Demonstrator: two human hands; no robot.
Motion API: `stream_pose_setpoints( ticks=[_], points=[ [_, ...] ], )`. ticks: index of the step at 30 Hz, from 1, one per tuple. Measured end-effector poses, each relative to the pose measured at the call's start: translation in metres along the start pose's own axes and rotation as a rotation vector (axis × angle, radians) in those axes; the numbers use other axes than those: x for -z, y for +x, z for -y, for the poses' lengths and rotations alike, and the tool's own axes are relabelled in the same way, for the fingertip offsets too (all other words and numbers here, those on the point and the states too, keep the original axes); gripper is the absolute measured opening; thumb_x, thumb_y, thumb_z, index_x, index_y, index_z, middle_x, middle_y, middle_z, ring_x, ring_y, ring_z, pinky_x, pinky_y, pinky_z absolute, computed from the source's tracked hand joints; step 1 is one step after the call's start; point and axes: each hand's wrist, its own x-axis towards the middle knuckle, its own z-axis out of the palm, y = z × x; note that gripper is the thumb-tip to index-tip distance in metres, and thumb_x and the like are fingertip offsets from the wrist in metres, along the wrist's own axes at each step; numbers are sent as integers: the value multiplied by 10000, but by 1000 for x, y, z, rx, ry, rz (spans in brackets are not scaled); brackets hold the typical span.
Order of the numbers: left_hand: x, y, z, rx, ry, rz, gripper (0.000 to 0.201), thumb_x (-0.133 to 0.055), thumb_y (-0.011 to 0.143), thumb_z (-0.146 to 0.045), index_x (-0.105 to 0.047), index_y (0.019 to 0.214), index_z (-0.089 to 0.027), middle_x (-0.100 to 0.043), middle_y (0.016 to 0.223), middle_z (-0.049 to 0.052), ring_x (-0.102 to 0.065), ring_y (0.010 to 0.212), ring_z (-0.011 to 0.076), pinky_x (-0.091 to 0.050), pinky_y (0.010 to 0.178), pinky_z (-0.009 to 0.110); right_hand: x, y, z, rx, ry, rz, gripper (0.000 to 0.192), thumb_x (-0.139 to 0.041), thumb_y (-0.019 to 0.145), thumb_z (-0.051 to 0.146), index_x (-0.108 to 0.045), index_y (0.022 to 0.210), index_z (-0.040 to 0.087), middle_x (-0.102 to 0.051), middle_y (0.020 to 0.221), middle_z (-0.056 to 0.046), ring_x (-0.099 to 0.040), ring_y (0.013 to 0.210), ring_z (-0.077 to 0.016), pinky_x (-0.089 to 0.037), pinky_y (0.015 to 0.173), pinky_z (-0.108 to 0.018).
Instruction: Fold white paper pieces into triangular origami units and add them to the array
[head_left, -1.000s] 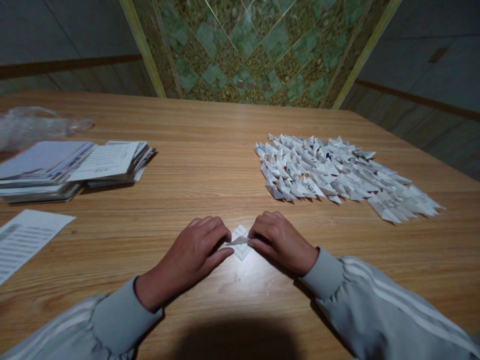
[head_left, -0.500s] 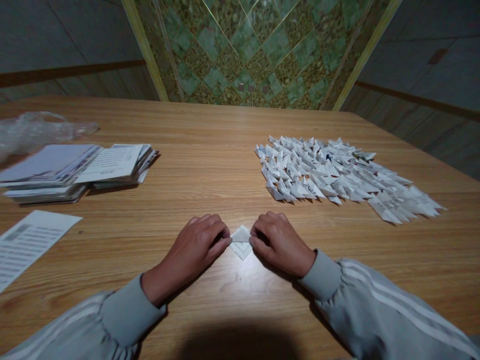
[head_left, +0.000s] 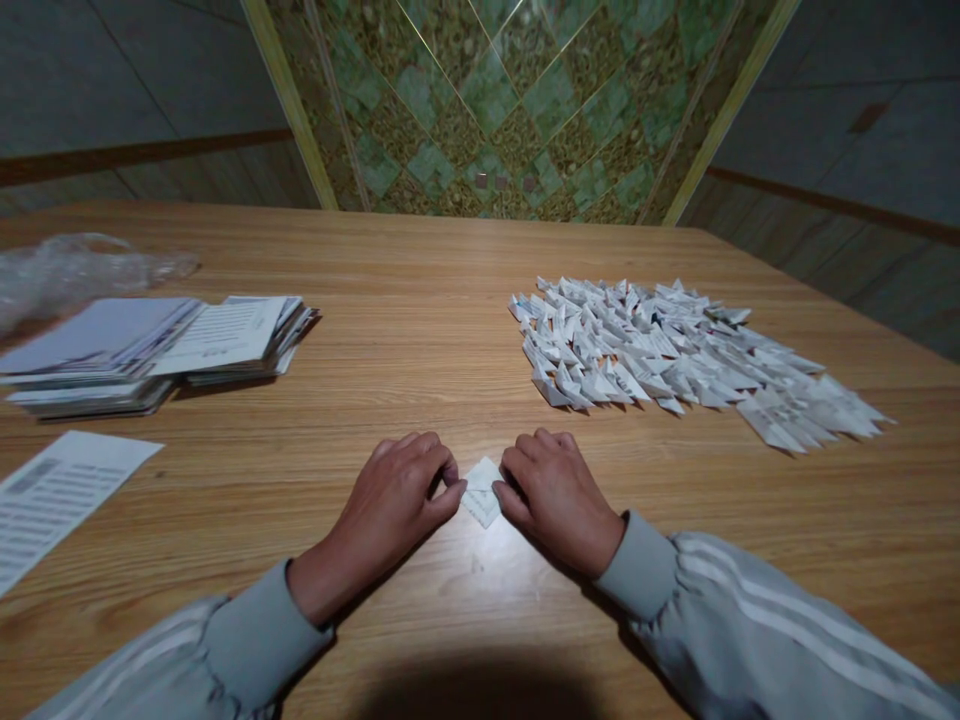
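One table bears one folded paper between two hands

Dim lighting, side walls in gloom, soft glare on the wooden table near centre, rounded dark shadow at bottom edge, wide-angle stretching towards the sides, blurred print on loose sheet

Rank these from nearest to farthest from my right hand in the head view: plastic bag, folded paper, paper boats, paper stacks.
1. Folded paper: touching your right hand, leftward.
2. Paper boats: ahead, right.
3. Paper stacks: left.
4. Plastic bag: left, behind those.
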Motion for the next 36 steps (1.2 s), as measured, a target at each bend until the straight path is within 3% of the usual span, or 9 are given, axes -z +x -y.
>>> stream_pose_setpoints(
  ticks=[10,15,19,26,29,36],
  points=[
    [-1,0,-1,14,-26,3,37,-611,859,-189,-606,826,-206,-657,820,26,-585,774,220,-384,695,345,-1,3,-4,21,-38,-14,182,-629,958,320,-664,878,160,-692,890,-72,-582,901,-252,-323,792,-390],
    [-6,-1,1,-158,-76,-30,81,-537,947,-168,-603,972,-206,-649,964,50,-577,895,217,-424,763,345,-4,8,-4,26,-71,3,235,-600,975,336,-674,853,150,-703,867,-88,-606,877,-254,-322,767,-385],
    [-9,-2,3,-318,10,-87,153,-544,975,-167,-660,1049,-234,-648,1023,60,-564,929,226,-410,762,346,-5,9,-4,12,-75,17,272,-565,993,349,-669,844,148,-704,857,-86,-617,851,-245,-310,759,-379],
    [-9,-4,6,-379,68,-127,135,-615,948,-202,-693,1050,-244,-665,989,49,-567,897,232,-405,764,368,2,6,-6,-109,152,-12,186,-527,1007,259,-599,857,174,-674,827,-22,-601,813,-193,-311,755,-332],
    [-9,-4,5,-387,82,-108,114,-614,951,-229,-695,1030,-237,-672,981,46,-571,887,230,-416,758,369,0,2,-5,-156,214,-42,139,-621,956,290,-574,896,173,-660,858,-19,-588,842,-199,-312,768,-324],
    [-8,-9,1,-496,136,-137,225,-471,1016,-201,-658,1135,-172,-711,1181,68,-566,1071,265,-418,934,442,1,1,-8,-153,253,1,151,-706,900,215,-559,911,182,-660,910,-16,-570,877,-200,-315,795,-329]
  ],
)
